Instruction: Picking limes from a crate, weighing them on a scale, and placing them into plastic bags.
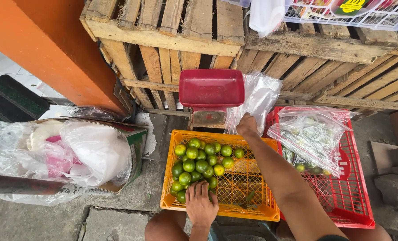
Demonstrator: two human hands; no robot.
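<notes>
A person crouches over an orange plastic crate [252,178], seen from above. The crate holds a heap of small green limes [201,163] gathered in its left half; the right half shows bare mesh.

The left hand [202,204] lies palm down on the limes at the crate's near edge, fingers spread and curled into the pile as if scooping several at once; whether any are gripped cannot be told.

The right hand [248,126] reaches past the crate's far rim and pinches a clear plastic bag [257,99], holding it up, seemingly open.

Just beyond the crate stands a weighing scale with an empty red pan [211,88], close enough for weighing.

Right of the crate, a red crate [355,196] holds filled clear bags [312,138] of limes. Left of it sits a cardboard box [134,138] stuffed with white plastic bags. Wooden pallets [172,35] stand behind.
</notes>
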